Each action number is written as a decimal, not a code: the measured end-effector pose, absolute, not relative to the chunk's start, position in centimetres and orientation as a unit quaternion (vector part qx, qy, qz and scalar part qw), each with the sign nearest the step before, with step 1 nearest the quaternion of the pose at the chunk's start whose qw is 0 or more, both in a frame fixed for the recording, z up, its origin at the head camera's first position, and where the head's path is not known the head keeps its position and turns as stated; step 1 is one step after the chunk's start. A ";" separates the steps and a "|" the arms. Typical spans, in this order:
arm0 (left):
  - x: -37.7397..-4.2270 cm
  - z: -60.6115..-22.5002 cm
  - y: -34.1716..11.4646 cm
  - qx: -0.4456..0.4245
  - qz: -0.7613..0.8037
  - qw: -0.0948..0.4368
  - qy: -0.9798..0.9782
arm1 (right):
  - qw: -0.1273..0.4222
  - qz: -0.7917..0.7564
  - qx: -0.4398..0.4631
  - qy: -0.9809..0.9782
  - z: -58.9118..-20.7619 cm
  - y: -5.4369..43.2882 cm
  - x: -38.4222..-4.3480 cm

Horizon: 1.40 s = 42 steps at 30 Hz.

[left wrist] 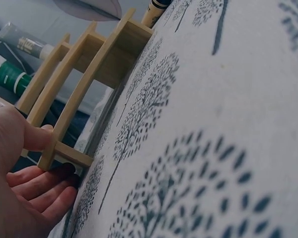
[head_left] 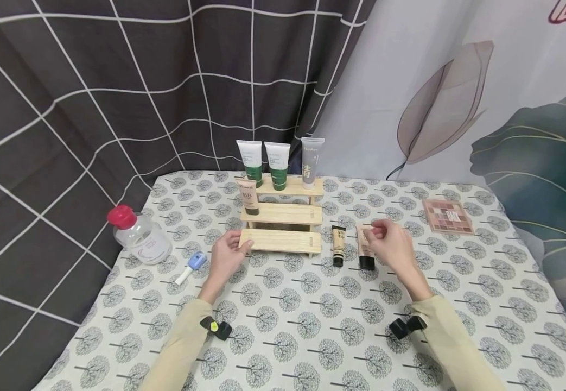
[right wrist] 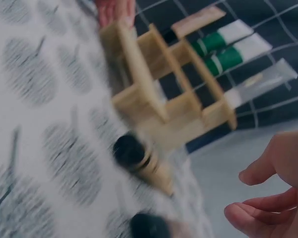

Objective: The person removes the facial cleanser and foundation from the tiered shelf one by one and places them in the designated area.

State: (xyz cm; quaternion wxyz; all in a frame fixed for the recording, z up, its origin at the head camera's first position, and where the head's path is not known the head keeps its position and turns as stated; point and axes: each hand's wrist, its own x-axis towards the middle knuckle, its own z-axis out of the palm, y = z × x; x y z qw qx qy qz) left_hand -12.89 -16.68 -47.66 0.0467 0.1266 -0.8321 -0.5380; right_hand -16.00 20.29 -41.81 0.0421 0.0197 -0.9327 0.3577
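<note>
Head view: left hand [head_left: 226, 255] grips rack [head_left: 283, 240]; right hand [head_left: 393, 247], grip apart, beside nearest tube [head_left: 364, 251]. I'd brace rack, pinch tube squarely.

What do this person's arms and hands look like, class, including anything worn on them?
The left sleeve and right sleeve are long, plain and pale beige. Each bears a small black wrist device: the left device has a yellow-green spot, while none shows on the right device. The left hand and right hand are gloveless.

Clear bottle [head_left: 145, 240] near dark gridded curtain [head_left: 165, 70]
</note>
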 end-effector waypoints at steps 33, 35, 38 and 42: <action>-12.8 -47.8 -16.9 0.134 -0.536 0.042 -0.833 | -0.011 0.523 0.206 -0.827 -38.5 2.3 -20.2; -12.8 -47.7 -16.8 0.134 -0.535 0.041 -0.833 | -0.015 0.529 0.211 -0.822 -38.6 1.5 -20.4; -12.8 -47.7 -16.7 0.133 -0.535 0.040 -0.833 | -0.020 0.540 0.216 -0.813 -38.8 0.6 -20.7; -12.9 -47.9 -16.7 0.130 -0.535 0.040 -0.834 | -0.018 0.549 0.216 -0.807 -39.3 0.0 -20.9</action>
